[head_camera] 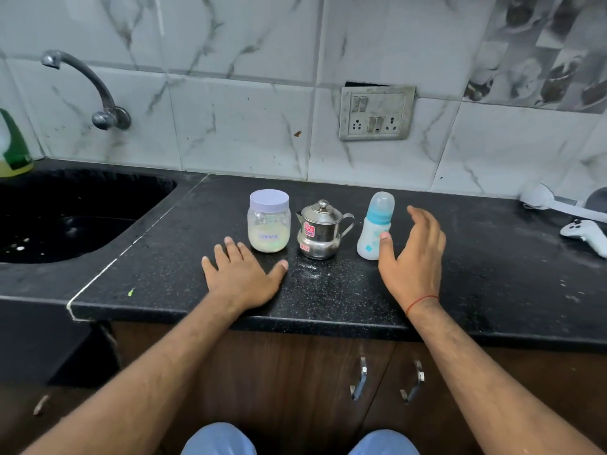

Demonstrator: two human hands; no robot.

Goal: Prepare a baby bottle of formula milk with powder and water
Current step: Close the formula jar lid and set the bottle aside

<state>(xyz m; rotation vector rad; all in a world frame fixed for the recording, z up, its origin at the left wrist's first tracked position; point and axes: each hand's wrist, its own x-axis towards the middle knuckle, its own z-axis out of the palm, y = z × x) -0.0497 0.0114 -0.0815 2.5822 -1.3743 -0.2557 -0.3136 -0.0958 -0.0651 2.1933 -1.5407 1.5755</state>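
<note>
Three items stand in a row on the black counter (328,300). At the left is a glass jar (269,224) labelled "Formula", holding pale powder under a lilac lid. In the middle is a small lidded steel pot (320,231) with a spout and handle. At the right stands a capped baby bottle (376,226) with a blue collar. My left hand (243,274) rests flat on the counter just in front of the jar. My right hand (414,257) hovers open beside the bottle, thumb at its lower right side and fingers spread, not closed around it.
A black sink (65,218) lies to the left under a wall tap (82,83), with a green soap bottle (13,146) at its corner. A white controller (584,233) and a white utensil (551,201) sit at the far right. A switch socket (376,113) is on the tiled wall.
</note>
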